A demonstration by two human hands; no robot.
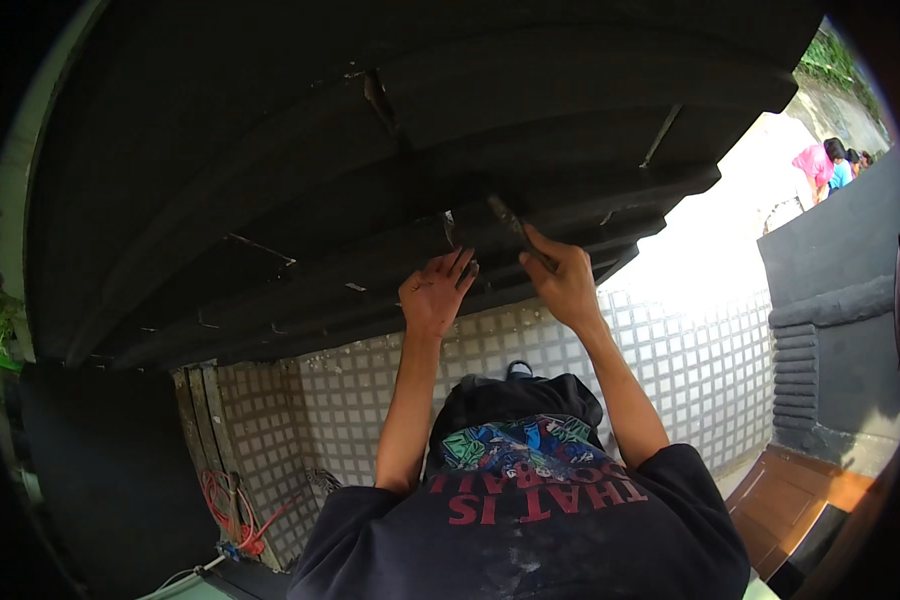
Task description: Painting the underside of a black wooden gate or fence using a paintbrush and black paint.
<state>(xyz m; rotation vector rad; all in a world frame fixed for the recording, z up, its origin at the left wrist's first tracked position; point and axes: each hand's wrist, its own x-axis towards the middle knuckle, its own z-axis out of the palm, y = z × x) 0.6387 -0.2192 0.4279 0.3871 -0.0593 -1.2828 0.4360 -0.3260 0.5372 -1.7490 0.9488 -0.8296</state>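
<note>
A large black ribbed panel (300, 190) spreads over the upper part of the view, with several pale slits and scuffs along its ridges. My right hand (565, 283) is closed around the handle of what looks like a paintbrush (510, 222); its dark head meets the shadowed panel, and whether they touch is hard to see. Beside it, my left hand (434, 298) has its fingers stretched out, with dark smudges at the tips. Those fingers are close to the panel's near edge, below a small pale strip (449, 226), and I see nothing held in them.
Below lies a floor of pale square tiles (670, 350). Red and white cables (232, 515) hang by wooden posts (210, 405) at lower left. A brown wooden piece (795, 500) sits at lower right, beneath a dark wall (840, 270). Several people (818, 165) are far right.
</note>
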